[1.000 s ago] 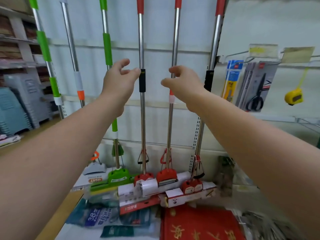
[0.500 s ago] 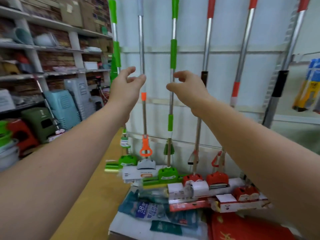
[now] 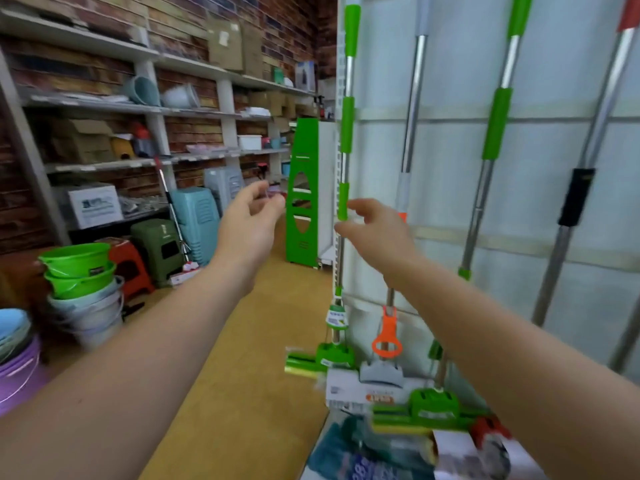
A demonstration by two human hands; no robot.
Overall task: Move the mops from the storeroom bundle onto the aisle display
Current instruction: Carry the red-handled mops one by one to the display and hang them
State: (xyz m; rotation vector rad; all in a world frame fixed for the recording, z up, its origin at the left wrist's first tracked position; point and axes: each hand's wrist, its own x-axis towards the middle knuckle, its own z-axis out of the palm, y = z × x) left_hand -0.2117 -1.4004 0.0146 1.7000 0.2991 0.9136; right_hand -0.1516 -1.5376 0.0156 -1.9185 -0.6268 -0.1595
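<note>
Several sponge mops stand against the white aisle display panel [image 3: 450,188]. The leftmost is a green-handled mop [image 3: 347,129], then a grey-and-orange mop [image 3: 410,133], a second green mop [image 3: 497,123] and a black-gripped mop [image 3: 576,199]. Their sponge heads rest on the low shelf below. My left hand [image 3: 251,223] is raised in the air left of the display, fingers loosely curled, holding nothing. My right hand [image 3: 375,230] hovers just in front of the leftmost green mop's pole, also empty. One more mop [image 3: 175,220] leans against the far shelving.
Stacked buckets [image 3: 81,282] and plastic stools [image 3: 157,247] stand on the left floor. Wall shelves [image 3: 145,109] hold boxes and basins. A green stand [image 3: 303,195] is beside the display's end. Packaged goods [image 3: 363,455] lie on the low shelf.
My view has swung left along the display toward the storage shelves. Both hands stayed raised and empty, drifting from the red mops past the green ones.
</note>
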